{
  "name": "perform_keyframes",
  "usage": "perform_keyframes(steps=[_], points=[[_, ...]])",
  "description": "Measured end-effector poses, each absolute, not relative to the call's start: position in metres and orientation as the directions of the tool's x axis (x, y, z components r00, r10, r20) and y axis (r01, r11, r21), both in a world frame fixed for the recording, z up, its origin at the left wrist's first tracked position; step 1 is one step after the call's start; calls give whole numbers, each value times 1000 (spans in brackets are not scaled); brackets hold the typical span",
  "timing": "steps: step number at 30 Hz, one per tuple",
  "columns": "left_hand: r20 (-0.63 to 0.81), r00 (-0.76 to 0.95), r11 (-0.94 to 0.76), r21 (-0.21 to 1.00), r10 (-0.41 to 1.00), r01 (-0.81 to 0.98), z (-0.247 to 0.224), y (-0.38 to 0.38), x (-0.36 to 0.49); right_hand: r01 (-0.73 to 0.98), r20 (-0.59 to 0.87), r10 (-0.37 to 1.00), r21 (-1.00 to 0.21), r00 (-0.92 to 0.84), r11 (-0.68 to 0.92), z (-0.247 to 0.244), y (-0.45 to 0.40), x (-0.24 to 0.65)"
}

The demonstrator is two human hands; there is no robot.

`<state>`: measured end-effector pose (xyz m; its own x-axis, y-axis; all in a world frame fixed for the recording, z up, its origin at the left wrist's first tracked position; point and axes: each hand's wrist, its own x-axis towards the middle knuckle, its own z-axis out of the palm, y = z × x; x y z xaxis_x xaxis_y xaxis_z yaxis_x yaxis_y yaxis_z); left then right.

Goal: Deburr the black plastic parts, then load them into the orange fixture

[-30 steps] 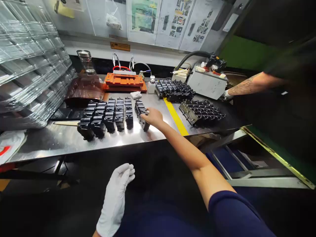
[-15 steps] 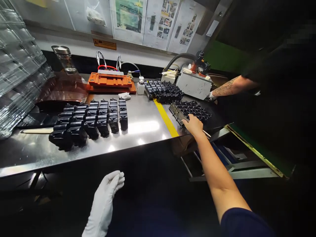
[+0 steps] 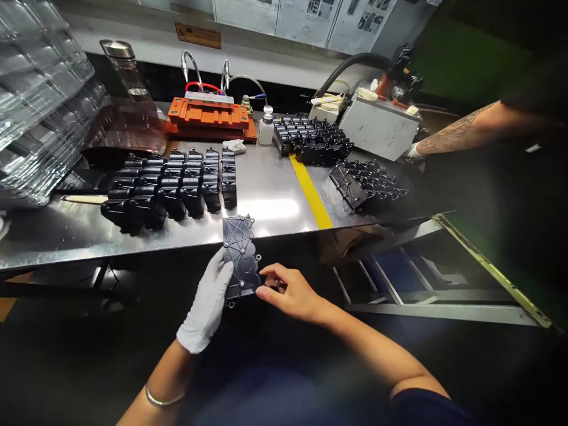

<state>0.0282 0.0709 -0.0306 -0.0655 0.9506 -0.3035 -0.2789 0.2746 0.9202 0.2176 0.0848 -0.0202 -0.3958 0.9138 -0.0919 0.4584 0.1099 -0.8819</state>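
There's the white-gloved left hand (image 3: 206, 302) gripping a ribbed black plastic housing (image 3: 241, 259), bare right hand (image 3: 288, 291) pinching its edge, just off the polished steel counter (image 3: 270, 236)!

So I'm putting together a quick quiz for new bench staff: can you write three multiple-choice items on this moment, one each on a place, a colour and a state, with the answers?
1. Where is the black plastic part?
A. On the orange fixture
B. Between the hands, at the bench's front edge
C. In the clear trays

2. What colour is the stripe on the steel bench?
A. Red
B. Green
C. Yellow

3. How are the left hand and right hand covered?
A. Left gloved, right bare
B. Both bare
C. Both gloved

Answers:
1. B, since both hands meet on the part at the front edge.
2. C, since the stripe shows yellow across the steel top.
3. A, since a white glove covers the left hand and the right fingers are bare.
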Motion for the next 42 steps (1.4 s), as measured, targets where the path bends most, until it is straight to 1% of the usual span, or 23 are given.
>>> perform_keyframes(steps=[2, 4, 6, 8, 12, 18, 23, 28, 30, 33, 36, 39, 42], points=[[-294, -64, 273, 936, 954, -222, -28, 66, 20, 579, -11, 929, -785, -369, 221, -8, 101, 211], [-341, -77, 326, 931, 937, -165, -25, 60, 13, 715, 29, 950, -651, -311, 255, -2, 129, 208], [-366, -109, 355, 929, 924, -106, -24, 54, 8, 795, 69, 950, -531, -305, 294, -3, 155, 204], [-371, -121, 363, 928, 921, -81, -26, 49, 3, 819, 126, 933, -449, -338, 358, -9, 171, 198], [-383, -137, 368, 922, 913, -122, -34, 44, -1, 810, 233, 884, -357, -405, 465, -17, 175, 187], [-419, -144, 399, 905, 896, -150, -34, 43, -2, 820, 307, 827, -192, -471, 539, -17, 176, 184], [-441, -146, 426, 896, 886, -124, -27, 43, -3, 772, 344, 766, -153, -543, 616, -13, 182, 185], [-459, -129, 444, 887, 879, -129, -27, 43, -6, 761, 323, 755, -140, -570, 634, -9, 184, 185], [-483, -114, 466, 872, 868, -149, -26, 42, -6, 780, 320, 773, -139, -547, 610, -9, 184, 186], [-514, -116, 495, 855, 850, -156, -25, 42, -6, 794, 339, 799, -195, -496, 575, -11, 181, 190], [-508, -116, 489, 858, 854, -157, -25, 41, -6, 775, 369, 803, -265, -468, 574, -15, 175, 195], [-490, -115, 473, 869, 864, -143, -27, 41, -6, 770, 394, 799, -276, -455, 575, -17, 170, 198], [-480, -127, 465, 876, 868, -131, -27, 41, -6, 773, 382, 796, -258, -470, 580, -17, 168, 195]])
